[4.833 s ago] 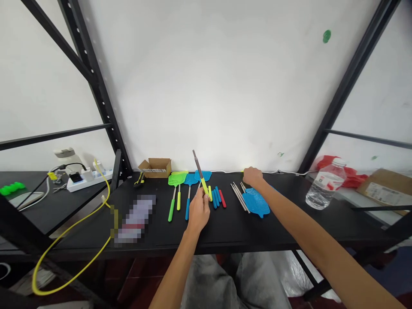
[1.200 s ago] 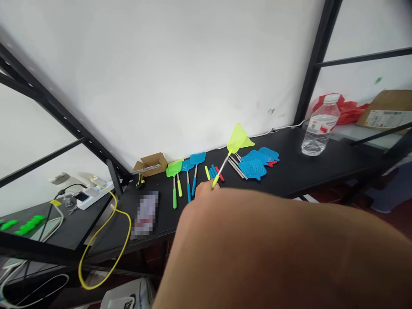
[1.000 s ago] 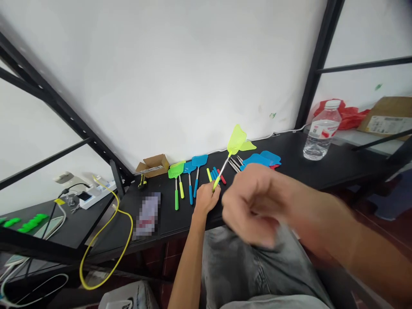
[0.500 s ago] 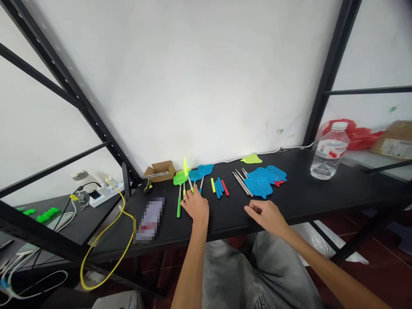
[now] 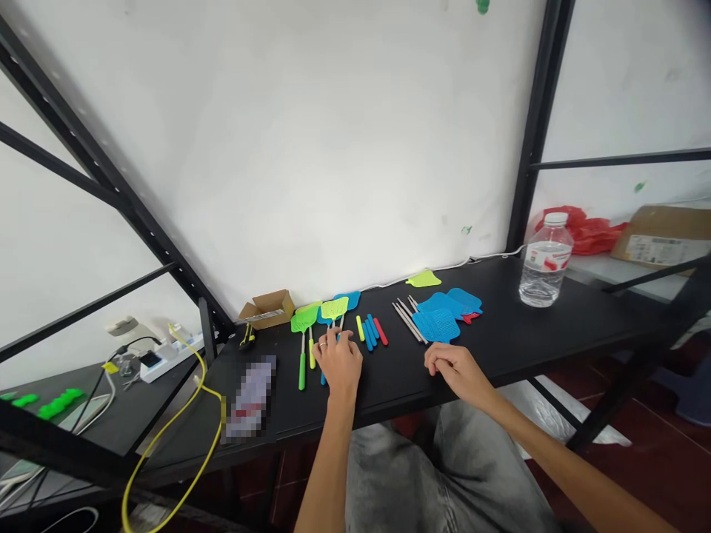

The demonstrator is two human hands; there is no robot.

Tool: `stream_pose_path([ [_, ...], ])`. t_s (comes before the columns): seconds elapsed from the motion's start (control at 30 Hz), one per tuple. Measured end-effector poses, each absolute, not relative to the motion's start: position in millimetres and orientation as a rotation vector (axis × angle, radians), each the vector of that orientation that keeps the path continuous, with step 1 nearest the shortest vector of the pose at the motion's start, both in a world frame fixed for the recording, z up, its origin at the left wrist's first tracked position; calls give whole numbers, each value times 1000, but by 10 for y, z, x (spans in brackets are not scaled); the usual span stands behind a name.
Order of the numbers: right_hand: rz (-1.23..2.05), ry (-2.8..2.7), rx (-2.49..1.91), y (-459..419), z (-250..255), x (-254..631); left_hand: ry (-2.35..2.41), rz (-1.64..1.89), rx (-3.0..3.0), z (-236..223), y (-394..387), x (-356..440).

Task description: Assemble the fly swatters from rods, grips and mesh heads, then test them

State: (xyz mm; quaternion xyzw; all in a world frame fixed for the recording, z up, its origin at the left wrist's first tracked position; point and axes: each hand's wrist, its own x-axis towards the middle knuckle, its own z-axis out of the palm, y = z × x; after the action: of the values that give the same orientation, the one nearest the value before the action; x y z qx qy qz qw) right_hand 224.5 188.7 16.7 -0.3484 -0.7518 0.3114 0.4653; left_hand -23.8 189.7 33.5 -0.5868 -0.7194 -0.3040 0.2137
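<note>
Workbench scene, read from left to right. Power strip (image 5: 167,354) and yellow cable (image 5: 183,414) lie at the far left; a small cardboard box (image 5: 268,306) stands against the wall. Next comes a row of assembled fly swatters: green swatter (image 5: 303,333), then yellow swatter (image 5: 334,309), laid flat on the black table (image 5: 533,340) with its head toward the wall. Left hand (image 5: 338,360) rests over the yellow swatter's handle, fingers loosely curled and touching it; whether they actually clasp the handle cannot be told. Loose coloured handle grips (image 5: 371,330) lie just beside, followed by metal rods (image 5: 408,320) and a heap of blue swatter heads (image 5: 441,317). Right hand (image 5: 456,368) sits near the table's front edge, partly curled, holding nothing visible. Water bottle (image 5: 541,260) stands far right.
</note>
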Motion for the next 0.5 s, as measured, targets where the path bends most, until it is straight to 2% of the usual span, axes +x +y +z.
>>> stream_pose_path([
  [0.2, 894, -1761, -901, 1965, 122, 2310, -1787, -727, -2138, 269, 1971, -194],
  [0.5, 875, -1735, -912, 2000, 91, 2359, -1794, -783, -2196, 263, 1992, -236],
])
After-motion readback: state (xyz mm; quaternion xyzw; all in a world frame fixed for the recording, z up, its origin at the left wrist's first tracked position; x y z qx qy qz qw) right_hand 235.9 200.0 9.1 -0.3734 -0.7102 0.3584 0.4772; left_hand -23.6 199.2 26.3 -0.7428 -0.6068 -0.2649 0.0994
